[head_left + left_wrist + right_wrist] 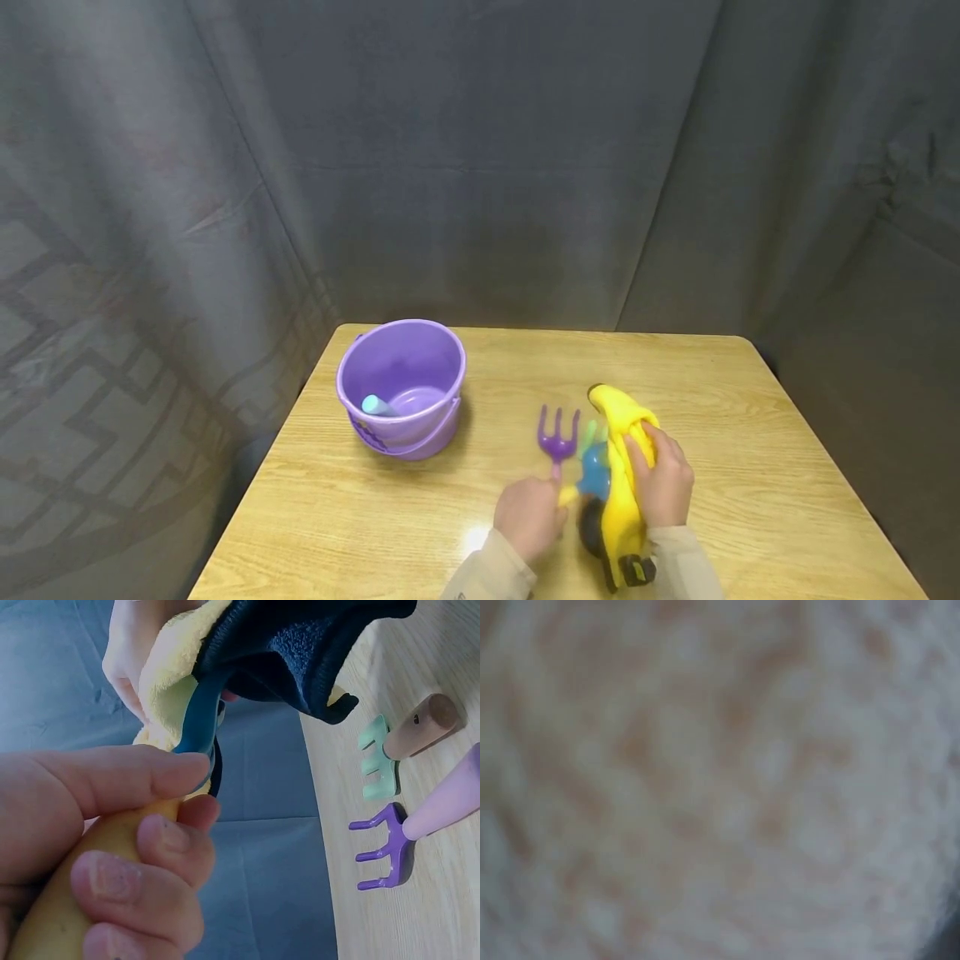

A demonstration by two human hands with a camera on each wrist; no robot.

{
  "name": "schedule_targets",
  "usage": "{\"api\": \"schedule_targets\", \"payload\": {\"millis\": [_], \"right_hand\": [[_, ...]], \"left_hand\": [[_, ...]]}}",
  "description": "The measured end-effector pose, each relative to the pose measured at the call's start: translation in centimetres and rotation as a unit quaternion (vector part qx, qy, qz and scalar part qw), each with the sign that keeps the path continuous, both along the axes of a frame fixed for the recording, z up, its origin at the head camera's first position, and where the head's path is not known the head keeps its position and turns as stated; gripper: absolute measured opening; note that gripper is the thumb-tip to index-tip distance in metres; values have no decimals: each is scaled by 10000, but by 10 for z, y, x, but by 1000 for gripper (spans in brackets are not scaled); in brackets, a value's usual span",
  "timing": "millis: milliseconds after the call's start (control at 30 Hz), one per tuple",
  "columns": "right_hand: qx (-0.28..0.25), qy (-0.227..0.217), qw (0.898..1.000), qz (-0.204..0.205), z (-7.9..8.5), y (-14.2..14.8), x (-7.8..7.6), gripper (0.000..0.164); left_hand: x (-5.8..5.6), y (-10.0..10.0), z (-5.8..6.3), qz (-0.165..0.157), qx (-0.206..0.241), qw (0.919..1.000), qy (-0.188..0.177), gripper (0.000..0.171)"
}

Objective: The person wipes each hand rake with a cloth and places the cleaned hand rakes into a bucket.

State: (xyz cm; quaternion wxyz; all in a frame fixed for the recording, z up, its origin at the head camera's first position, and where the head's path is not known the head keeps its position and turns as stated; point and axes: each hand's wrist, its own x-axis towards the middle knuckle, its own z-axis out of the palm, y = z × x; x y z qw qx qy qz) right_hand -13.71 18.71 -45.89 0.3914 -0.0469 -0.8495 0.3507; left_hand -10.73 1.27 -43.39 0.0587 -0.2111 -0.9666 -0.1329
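My left hand grips the yellow handle of a toy shovel, thumb along the top and fingers curled under it. The shovel's blue blade points away to the right. In my right hand is a bunched yellow towel with dark trim, its lower end hanging down. The towel wraps over part of the blue blade in the left wrist view, hiding some of it. Only a blurred, mottled pale surface fills the right wrist view.
On the wooden table, a purple toy fork lies beside a green toy rake. A purple bucket stands at the left, with a light blue rounded piece inside. Grey curtains hang behind.
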Motion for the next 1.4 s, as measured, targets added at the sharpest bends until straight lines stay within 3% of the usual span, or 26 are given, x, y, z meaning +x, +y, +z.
{"api": "schedule_targets", "payload": {"millis": [133, 300, 433, 633, 833, 967, 1233, 1400], "right_hand": [[-252, -181, 9995, -31, 2, 0, 0, 30], [-1017, -651, 9926, -164, 3, -2, 3, 29], [-1449, -711, 9865, -280, 3, -3, 4, 31], [-1676, -646, 9830, -372, 0, 0, 2, 32], [-1776, -914, 9779, -614, -1, 5, 1, 35], [-1813, -1041, 9762, -570, 3, 7, 2, 36], [-1973, -812, 9733, -841, 11, 24, 4, 36], [-2262, -1030, 9644, -899, 11, 33, 6, 41]], "left_hand": [[-1, -1, -1, -24, 76, 10000, -36, 32], [-1, -3, -1, -17, 212, 9993, -297, 41], [-1, -4, -4, -10, 269, 9989, -384, 37], [-2, -4, -7, -36, 352, 9988, -352, 19], [-1, -3, -10, 3, 258, 9993, -255, 19], [-1, -3, -13, 33, 259, 9995, -185, 19], [-2, -10, -11, 23, 673, 9963, -535, 17], [-4, -16, -7, 69, 929, 9938, -613, 14]]}}
